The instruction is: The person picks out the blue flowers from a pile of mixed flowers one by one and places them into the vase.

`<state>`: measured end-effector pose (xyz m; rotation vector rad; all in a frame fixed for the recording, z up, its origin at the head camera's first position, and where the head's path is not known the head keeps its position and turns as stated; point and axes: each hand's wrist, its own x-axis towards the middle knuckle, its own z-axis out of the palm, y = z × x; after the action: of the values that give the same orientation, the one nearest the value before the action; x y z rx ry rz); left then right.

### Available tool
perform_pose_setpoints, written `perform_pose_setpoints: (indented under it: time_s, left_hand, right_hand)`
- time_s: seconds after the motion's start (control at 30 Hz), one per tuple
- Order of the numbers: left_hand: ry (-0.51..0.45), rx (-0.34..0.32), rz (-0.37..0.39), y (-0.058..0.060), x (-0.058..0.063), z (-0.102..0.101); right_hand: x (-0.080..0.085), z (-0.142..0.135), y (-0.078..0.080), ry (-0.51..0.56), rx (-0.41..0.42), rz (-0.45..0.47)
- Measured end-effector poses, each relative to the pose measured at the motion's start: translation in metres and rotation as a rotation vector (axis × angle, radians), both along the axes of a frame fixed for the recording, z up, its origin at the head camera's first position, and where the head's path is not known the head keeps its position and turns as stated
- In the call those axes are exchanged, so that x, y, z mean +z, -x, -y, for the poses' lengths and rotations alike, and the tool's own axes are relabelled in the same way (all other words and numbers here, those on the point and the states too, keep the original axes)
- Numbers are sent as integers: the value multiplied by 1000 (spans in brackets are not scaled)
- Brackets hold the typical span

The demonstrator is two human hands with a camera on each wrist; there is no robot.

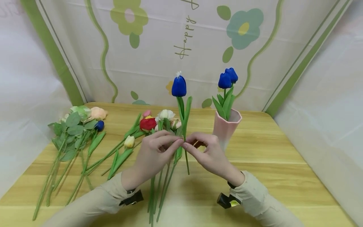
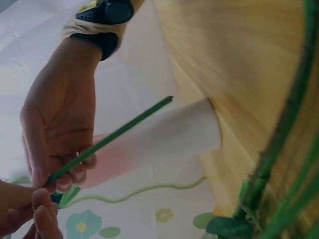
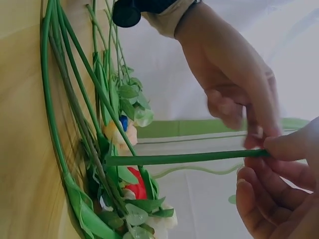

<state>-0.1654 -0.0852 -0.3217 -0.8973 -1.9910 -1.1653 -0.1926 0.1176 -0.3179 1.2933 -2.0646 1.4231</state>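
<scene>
Upright in front of me stands a blue artificial tulip [image 1: 179, 86], with white strands at its top and long green leaves. My left hand [image 1: 157, 148] and right hand [image 1: 208, 154] meet at its stem, each pinching it between thumb and fingers just below the leaves. The bare lower stem [image 2: 124, 129] juts out past the fingertips in the left wrist view, its cut end free. Behind my right hand is a pink-and-white vase [image 1: 227, 129] holding blue tulips [image 1: 225, 80]. My hands partly cover the vase and a bunch of flowers beneath them.
Leafy stems with a peach flower [image 1: 98, 113] and a blue tulip [image 1: 99, 125] lie at the table's left. A pale yellow tulip [image 1: 129, 142], a red flower [image 1: 147, 124] and white flowers [image 1: 165, 114] lie nearer the middle. A printed curtain [image 1: 158, 63] hangs behind the wooden table [image 1: 272, 164].
</scene>
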Motion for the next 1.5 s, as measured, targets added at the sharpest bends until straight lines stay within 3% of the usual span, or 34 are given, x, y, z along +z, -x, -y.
perform_pose_setpoints:
  time_s: [0.23, 0.4, 0.53, 0.93, 1.2, 1.5]
  left_hand:
    - [188, 108, 74, -4, -12, 28]
    - [250, 211, 165, -6, -20, 48]
    - [279, 254, 217, -6, -25, 58]
    - [284, 261, 251, -6, -31, 66]
    - [287, 260, 259, -5, -30, 67]
    - [280, 271, 247, -4, -28, 69]
  right_hand:
    - [12, -8, 4, -21, -79, -49]
    - [31, -14, 7, -39, -112, -110]
    - [52, -16, 9, -57, -121, -180]
    - [114, -24, 9, -142, -126, -325]
    - [135, -27, 12, -229, -139, -357]
    - [152, -25, 16, -250, -121, -380]
